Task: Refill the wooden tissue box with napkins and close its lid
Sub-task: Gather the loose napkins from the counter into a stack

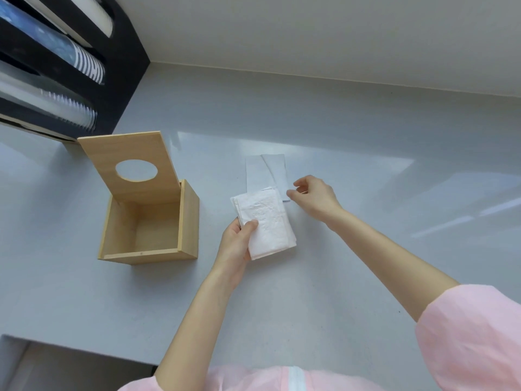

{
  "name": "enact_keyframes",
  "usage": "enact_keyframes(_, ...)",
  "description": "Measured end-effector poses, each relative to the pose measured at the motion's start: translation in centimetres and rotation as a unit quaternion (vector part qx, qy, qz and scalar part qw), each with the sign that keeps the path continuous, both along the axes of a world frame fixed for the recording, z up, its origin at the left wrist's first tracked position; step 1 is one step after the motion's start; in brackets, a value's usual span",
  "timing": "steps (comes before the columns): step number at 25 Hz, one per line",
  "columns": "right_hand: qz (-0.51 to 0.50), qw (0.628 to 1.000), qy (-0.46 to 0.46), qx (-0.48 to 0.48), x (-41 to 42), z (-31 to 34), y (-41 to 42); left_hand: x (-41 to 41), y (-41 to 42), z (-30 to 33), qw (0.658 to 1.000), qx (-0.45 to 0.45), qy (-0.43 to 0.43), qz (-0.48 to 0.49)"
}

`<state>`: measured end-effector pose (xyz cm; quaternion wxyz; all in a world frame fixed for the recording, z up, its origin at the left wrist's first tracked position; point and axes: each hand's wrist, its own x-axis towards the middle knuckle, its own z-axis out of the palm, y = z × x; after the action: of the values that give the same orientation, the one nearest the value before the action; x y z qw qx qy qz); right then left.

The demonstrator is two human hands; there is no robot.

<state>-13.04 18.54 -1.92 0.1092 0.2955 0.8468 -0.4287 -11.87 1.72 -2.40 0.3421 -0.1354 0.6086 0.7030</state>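
The wooden tissue box (189,221) stands on the grey counter at the left, empty inside. Its lid (107,153), with an oval hole, is tilted up and back. To the right of the box, my left hand (236,244) holds a stack of white napkins (267,224) just above the counter. Behind the stack lies a flat pale paper wrapper (265,172) on the counter. My right hand (315,197) hovers at the wrapper's right edge with thumb and forefinger pinched together near its lower corner; whether they grip it I cannot tell.
A black rack (124,66) holding rolls of film and foil stands against the wall at the far left, just behind the box. The grey counter (366,165) meets a pale wall at the back. A counter edge with a gap (70,362) shows at the lower left.
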Motion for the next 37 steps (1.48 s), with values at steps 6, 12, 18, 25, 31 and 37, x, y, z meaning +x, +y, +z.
enact_keyframes(6, -0.041, 0.997, -0.008, 0.061, -2.7, -2.1, -2.4, -0.5, -0.7, -0.4, 0.999, 0.010, -0.022, 0.028)
enact_keyframes(12, -0.030, 0.998, 0.009, 0.054, -2.4, -2.6, -1.9, -0.5, -0.7, -0.4, 0.999, 0.006, -0.028, 0.030)
enact_keyframes(18, -0.166, 0.971, 0.111, -0.133, 0.4, -0.1, -1.4, 0.0, -0.8, 0.0, 0.999, 0.017, -0.017, 0.026)
enact_keyframes(25, -0.165, 0.894, 0.197, -0.368, 4.7, 5.6, -2.6, 0.9, -0.9, 0.7, 1.000, 0.027, 0.012, 0.004)
enact_keyframes(31, -0.140, 0.881, 0.149, -0.426, 7.5, 4.8, -4.1, 1.4, -0.7, 0.8, 0.999, 0.027, 0.032, -0.016)
enact_keyframes(37, -0.072, 0.971, 0.044, -0.226, 9.0, 2.7, -4.5, 1.7, -0.6, 0.9, 0.999, 0.017, 0.033, -0.029)
